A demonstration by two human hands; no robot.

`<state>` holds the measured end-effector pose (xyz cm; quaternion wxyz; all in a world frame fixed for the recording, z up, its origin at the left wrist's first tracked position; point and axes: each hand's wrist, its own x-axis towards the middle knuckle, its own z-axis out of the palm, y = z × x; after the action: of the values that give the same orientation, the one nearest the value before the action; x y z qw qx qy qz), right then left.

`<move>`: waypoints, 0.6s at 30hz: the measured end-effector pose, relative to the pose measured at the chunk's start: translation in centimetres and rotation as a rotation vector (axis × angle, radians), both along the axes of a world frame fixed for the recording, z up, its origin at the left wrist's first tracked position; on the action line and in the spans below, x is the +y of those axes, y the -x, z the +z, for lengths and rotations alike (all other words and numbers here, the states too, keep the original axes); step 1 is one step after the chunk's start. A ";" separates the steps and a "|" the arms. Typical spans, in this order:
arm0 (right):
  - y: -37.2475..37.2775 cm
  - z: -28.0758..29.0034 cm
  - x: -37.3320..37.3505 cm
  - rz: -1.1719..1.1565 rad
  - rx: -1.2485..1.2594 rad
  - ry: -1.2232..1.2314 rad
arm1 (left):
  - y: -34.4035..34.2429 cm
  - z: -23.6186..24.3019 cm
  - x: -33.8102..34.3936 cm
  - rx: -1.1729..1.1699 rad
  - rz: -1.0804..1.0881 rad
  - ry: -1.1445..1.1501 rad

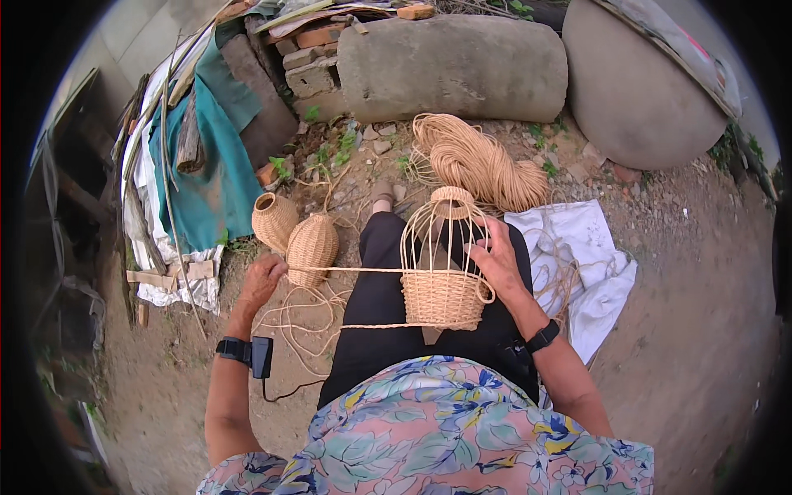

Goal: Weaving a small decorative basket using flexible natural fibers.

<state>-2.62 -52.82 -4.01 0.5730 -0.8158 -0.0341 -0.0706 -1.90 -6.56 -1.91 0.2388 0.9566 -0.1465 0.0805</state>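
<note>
Pink, blue-and-yellow floral short-sleeved top (445, 429); black cloth trousers (371, 285); black wrist straps (543, 336), the left bearing a boxy black device (261, 356) with dark cable (290, 393).

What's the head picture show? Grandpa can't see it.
A person's right hand touches a partly woven basket over their legs; the left hand holds a strand stretched from it. Two woven vessels and a cord bundle lie nearby.

left: taut strand (355, 269) plus woven pots (314, 244) blocking
ahead: cord bundle (477, 163) blocks
far right: ground (689, 330) wide open tbh
</note>
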 end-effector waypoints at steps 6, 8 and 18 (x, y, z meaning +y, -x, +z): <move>0.4 0.0 0.4 -0.013 -0.001 0.020 | 2.8 -2.8 14.8 0.017 0.264 -0.126; 0.5 0.0 0.3 -0.037 -0.004 0.004 | 2.8 -2.2 10.9 0.193 0.404 0.048; 1.2 0.0 0.0 -0.052 -0.004 -0.063 | 4.6 1.4 -13.4 1.129 0.181 1.077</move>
<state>-3.78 -52.79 -4.00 0.5964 -0.7978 -0.0118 -0.0883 -6.46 -19.99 -0.48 0.7004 0.6137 0.1348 -0.3386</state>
